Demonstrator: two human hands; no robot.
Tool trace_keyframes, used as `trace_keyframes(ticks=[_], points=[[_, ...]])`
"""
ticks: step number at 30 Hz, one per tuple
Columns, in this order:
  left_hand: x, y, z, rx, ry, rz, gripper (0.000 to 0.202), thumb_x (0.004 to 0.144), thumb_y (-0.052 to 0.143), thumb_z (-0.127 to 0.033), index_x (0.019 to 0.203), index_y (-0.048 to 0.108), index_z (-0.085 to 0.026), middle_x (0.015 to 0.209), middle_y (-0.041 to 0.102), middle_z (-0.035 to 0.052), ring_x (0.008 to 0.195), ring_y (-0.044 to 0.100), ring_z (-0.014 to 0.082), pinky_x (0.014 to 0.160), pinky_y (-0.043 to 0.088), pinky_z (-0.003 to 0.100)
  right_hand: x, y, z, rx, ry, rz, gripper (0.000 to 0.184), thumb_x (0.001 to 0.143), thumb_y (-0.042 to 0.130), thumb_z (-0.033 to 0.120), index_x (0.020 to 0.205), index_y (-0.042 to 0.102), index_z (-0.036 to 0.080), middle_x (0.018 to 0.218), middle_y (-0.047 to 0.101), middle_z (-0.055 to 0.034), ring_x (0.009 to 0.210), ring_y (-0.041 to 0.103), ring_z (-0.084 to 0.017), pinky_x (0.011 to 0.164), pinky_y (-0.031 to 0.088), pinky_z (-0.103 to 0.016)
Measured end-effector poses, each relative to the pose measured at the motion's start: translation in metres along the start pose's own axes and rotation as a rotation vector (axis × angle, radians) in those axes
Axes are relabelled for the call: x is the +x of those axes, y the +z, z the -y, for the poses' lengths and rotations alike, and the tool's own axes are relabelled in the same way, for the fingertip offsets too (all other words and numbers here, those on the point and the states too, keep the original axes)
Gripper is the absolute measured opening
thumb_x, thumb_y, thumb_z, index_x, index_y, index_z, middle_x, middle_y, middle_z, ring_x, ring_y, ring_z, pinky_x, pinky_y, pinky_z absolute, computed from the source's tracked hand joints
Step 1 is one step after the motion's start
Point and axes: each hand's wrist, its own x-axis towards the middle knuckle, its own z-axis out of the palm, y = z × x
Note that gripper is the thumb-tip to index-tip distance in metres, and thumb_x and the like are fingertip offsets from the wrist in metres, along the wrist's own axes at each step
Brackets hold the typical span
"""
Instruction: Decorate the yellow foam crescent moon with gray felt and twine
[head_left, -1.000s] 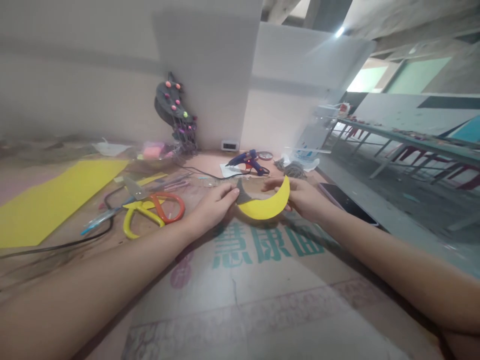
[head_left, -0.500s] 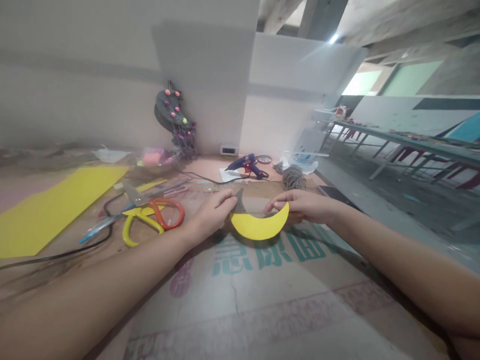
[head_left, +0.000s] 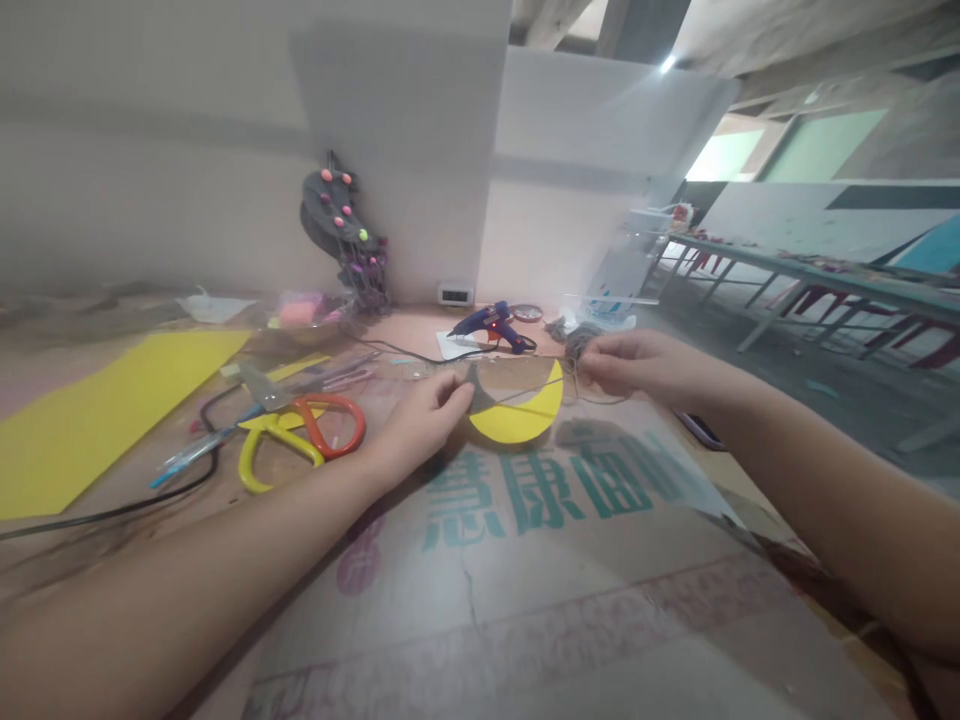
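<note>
A yellow crescent-shaped paper piece (head_left: 517,418) with a grey tip lies on the cardboard sheet (head_left: 525,560). My left hand (head_left: 424,415) pinches its grey left end. My right hand (head_left: 637,365) is closed in a pinch just right of the crescent, holding a thin string (head_left: 525,394) that runs back across the crescent toward my left hand. A bundle of the same twine (head_left: 577,342) lies just behind.
Yellow and red scissors (head_left: 300,430), a pen and a black cable lie to the left. A large yellow sheet (head_left: 97,405) lies far left. A blue glue gun (head_left: 491,325) rests at the back. A dark beaded ornament (head_left: 341,230) leans on the wall.
My right hand let go of the crescent's right tip, moved right and up, and now pinches a string. The crescent has settled onto the cardboard.
</note>
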Motion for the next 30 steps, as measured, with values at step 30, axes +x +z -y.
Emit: trace_keyframes(ticks=[30], points=[[0.004,0.003,0.006,-0.076,0.041,0.025,0.02,0.086,0.055,-0.038,0.087,0.056,-0.018,0.066,0.06,-0.0009,0.061,0.056,0.0149,0.055,0.039,0.025,0.09,0.013,-0.044,-0.147,-0.058,-0.346,0.043,0.077,0.07,0.041,0.113,0.064,0.018,0.114,0.067,-0.0121,0.098,0.061,-0.025,0.089,0.046,-0.037]])
